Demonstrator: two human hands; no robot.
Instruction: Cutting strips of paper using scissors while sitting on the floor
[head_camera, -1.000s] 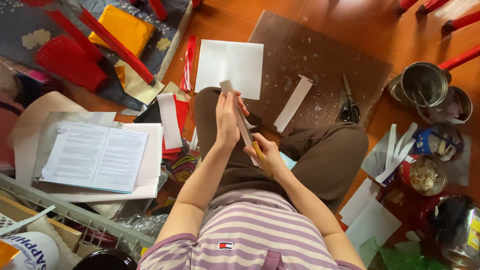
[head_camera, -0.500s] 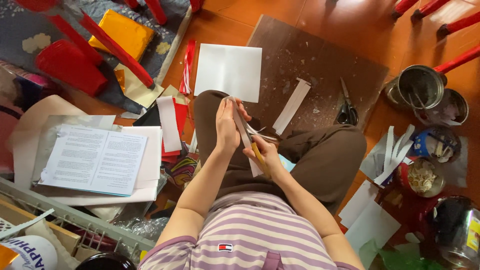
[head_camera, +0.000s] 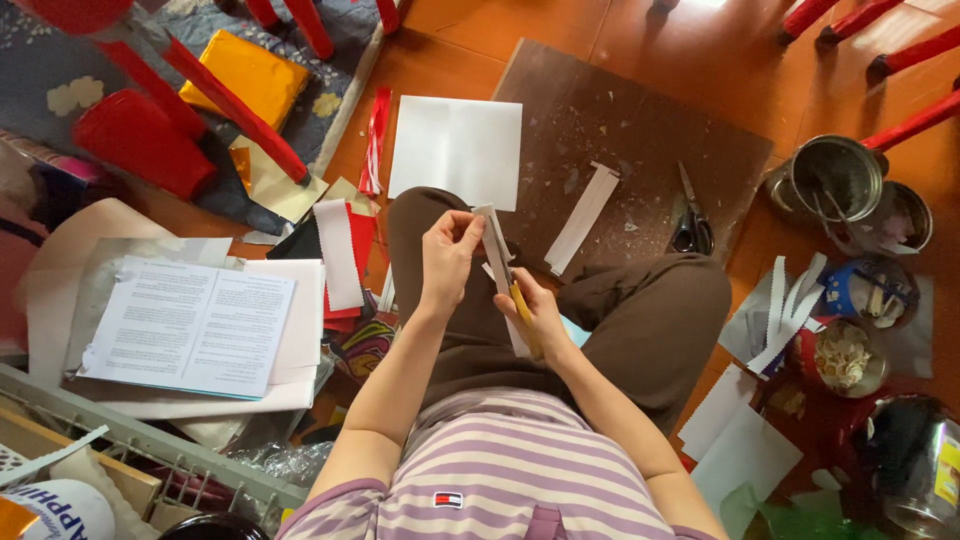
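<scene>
Your left hand (head_camera: 448, 255) has slid down the paper strip (head_camera: 492, 245), pinching its top; your right hand (head_camera: 540, 318), at 4 o'clock, stays closed around the yellow knife (head_camera: 522, 303).

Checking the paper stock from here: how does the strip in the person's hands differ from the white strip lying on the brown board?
The held strip is pinched upright by the left hand, with the yellow tool in the right hand against it; the strip on the board lies flat and untouched. The held strip looks narrower and greyer, the board strip wider and whiter. Both are long, thin paper strips.
</scene>
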